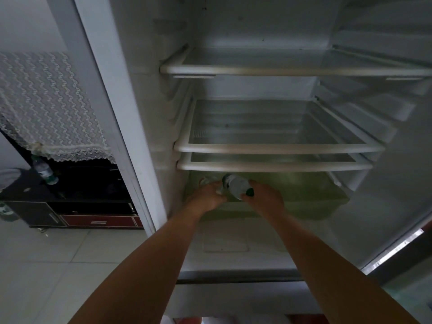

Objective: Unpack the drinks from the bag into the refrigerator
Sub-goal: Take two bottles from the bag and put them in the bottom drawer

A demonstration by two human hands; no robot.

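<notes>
Fridge is standing open. Both arms are reaching into the green drawer at the bottom, under the lowest of the shelves.

Right hand is gripping a bottle near its green cap. The bottle is lying tilted, cap toward the person, body pointing into the drawer's left part, and is apparently not yet set down.

Left hand is curling round a clear shape just left of it, which reads as a second bottle. Light is dim, so this is a judgement. Cannot tell whether the two bottles are touching.

Progress: the shelves are showing no drinks, and nothing else is showing in the visible part of the drawer. Judging this as an early stage, with the first bottles going in. No bag is identifiable in view, so the number of drinks remaining cannot be told.

A third bottle is standing on the dark surface left of the fridge, well apart. Whether it is belonging to the task is unclear
</notes>
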